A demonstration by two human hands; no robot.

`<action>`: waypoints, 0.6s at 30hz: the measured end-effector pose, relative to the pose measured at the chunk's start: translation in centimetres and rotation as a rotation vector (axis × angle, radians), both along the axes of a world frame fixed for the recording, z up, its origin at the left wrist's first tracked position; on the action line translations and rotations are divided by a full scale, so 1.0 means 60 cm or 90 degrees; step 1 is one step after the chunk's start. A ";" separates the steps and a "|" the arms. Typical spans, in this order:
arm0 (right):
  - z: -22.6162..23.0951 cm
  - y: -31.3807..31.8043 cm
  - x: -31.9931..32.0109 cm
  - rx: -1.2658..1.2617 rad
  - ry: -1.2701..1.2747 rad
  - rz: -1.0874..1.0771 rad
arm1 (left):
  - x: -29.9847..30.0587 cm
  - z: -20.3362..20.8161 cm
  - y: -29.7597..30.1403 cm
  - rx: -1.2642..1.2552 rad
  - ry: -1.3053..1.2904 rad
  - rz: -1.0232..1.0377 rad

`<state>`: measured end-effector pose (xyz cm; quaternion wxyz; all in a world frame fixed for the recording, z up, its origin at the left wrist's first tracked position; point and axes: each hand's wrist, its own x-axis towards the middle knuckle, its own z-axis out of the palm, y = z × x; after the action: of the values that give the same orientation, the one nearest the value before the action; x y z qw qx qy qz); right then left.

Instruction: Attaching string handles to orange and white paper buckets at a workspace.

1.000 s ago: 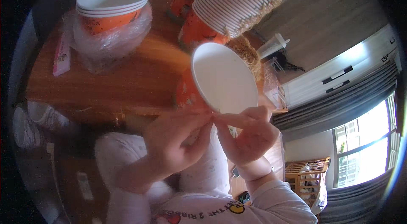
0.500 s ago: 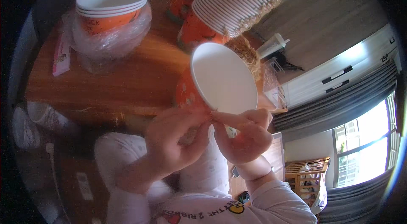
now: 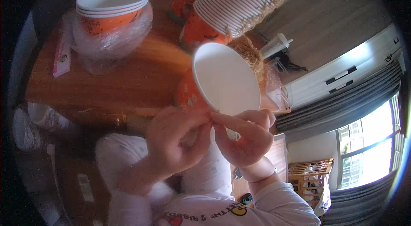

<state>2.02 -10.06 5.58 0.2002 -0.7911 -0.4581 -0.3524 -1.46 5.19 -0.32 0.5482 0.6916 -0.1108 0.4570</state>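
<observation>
Wooden table (image 3: 128,76), held paper bowl (image 3: 224,78) tilted

A round brown wooden table (image 3: 128,76) carries a short stack of white-lined orange paper bowls (image 3: 112,3) sitting in crumpled clear plastic wrap (image 3: 109,44). Just left of the wrap lies a narrow pink paper packet (image 3: 62,55). At the far edge a tall leaning stack of orange paper bowls (image 3: 231,5) lies tilted, with tan shredded straw filler (image 3: 250,53) beside it. Beyond the table stand a white cabinet with dark handles (image 3: 342,76), grey curtains (image 3: 342,106), a bright window (image 3: 370,149) and a wooden rack (image 3: 310,179).
</observation>
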 end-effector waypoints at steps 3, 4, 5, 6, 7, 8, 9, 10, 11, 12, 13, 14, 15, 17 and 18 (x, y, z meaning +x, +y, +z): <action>0.003 0.001 0.001 -0.010 -0.012 0.012 | -0.002 -0.003 0.001 0.018 -0.008 0.015; 0.004 0.000 0.000 -0.010 -0.012 0.011 | -0.004 -0.003 0.003 0.046 0.006 0.019; 0.005 -0.001 -0.001 -0.013 -0.004 0.004 | -0.006 -0.004 0.004 0.075 0.020 0.024; 0.005 -0.002 -0.002 -0.015 0.004 -0.002 | -0.007 -0.003 0.003 0.075 0.020 0.024; 0.004 -0.002 -0.003 -0.015 0.004 -0.002 | -0.008 -0.003 0.002 0.090 0.031 0.032; 0.003 -0.003 -0.003 -0.012 0.005 -0.008 | -0.009 -0.002 0.002 0.104 0.041 0.041; 0.002 -0.003 -0.003 -0.009 0.006 -0.013 | -0.009 -0.004 0.001 0.104 0.042 0.041; 0.003 -0.002 -0.005 -0.009 0.007 -0.012 | -0.009 -0.007 0.001 0.116 0.022 0.058; 0.005 0.000 -0.009 -0.018 0.007 -0.028 | -0.009 -0.009 0.001 0.128 0.002 0.074; 0.006 -0.001 -0.011 -0.029 0.005 -0.047 | -0.007 -0.009 0.000 0.128 0.001 0.072; 0.005 -0.004 -0.011 -0.028 0.004 -0.049 | -0.004 -0.008 0.001 0.134 -0.022 0.081; 0.002 -0.007 -0.009 -0.031 0.003 -0.059 | -0.002 -0.007 0.001 0.140 -0.045 0.090; -0.001 -0.009 -0.009 -0.033 0.003 -0.066 | -0.001 -0.007 0.001 0.141 -0.044 0.090; -0.003 -0.005 -0.011 0.002 0.023 -0.070 | 0.001 -0.008 0.003 0.145 -0.058 0.093; -0.003 -0.004 -0.012 0.036 0.042 -0.073 | 0.000 -0.007 0.003 0.145 -0.058 0.093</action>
<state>1.27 -10.27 5.37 0.2168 -0.8214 -0.3949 -0.3499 -1.46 5.37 -0.74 0.4256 0.7342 -0.1362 0.5110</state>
